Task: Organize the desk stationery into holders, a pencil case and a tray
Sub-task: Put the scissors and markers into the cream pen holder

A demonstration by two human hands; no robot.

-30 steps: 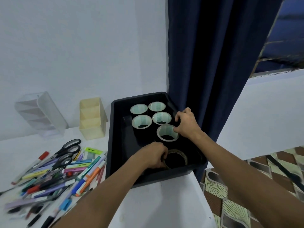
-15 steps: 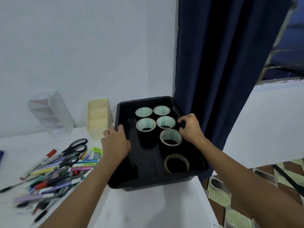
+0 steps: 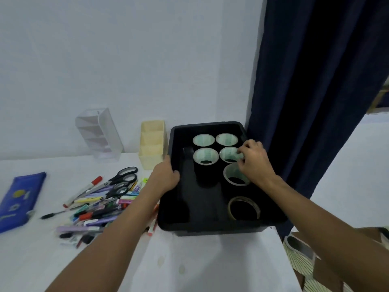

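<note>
The black plastic tray (image 3: 212, 225), rectangular with rounded corners, sits on the white desk (image 3: 189, 260) at its right end. It holds six upright cylindrical tape rolls. The left hand (image 3: 164, 178) grips the tray's left rim, fingers curled over the edge. The right hand (image 3: 253, 163) pinches the rim of one pale-cored tape roll (image 3: 229, 154). A loose pile of pens (image 3: 99, 207) and black-handled scissors (image 3: 123, 178) lies left of the tray.

Both hands, left (image 3: 165, 177) and right (image 3: 253, 160), reach forward, fingers curled.
</note>
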